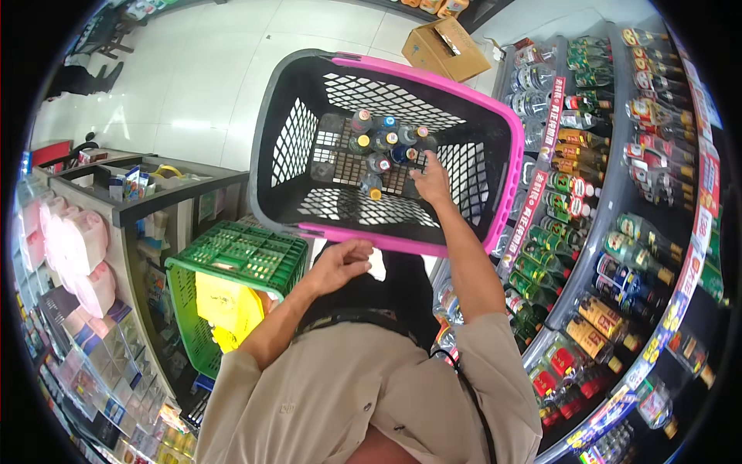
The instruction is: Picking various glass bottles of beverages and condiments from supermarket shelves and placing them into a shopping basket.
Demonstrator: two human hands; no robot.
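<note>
A large black shopping basket [272,182] with pink handles [506,166] stands in front of me. Several small drink bottles [382,139] with white, yellow and blue caps stand grouped in it. My right hand [433,182] reaches inside, its thumb and forefinger apart beside a dark blue bottle [400,155]. Whether the fingertips touch that bottle I cannot tell. Just outside the near pink handle hangs my left hand [344,264], empty, with its fingers loosely bent and apart.
Shelves of drink bottles [572,232] curve along my right. A green basket [224,255] holding a yellow bag [224,305] stands at left, below a display rack [154,205]. A cardboard box [444,50] lies beyond the black basket; a person's shoe [108,79] shows far left.
</note>
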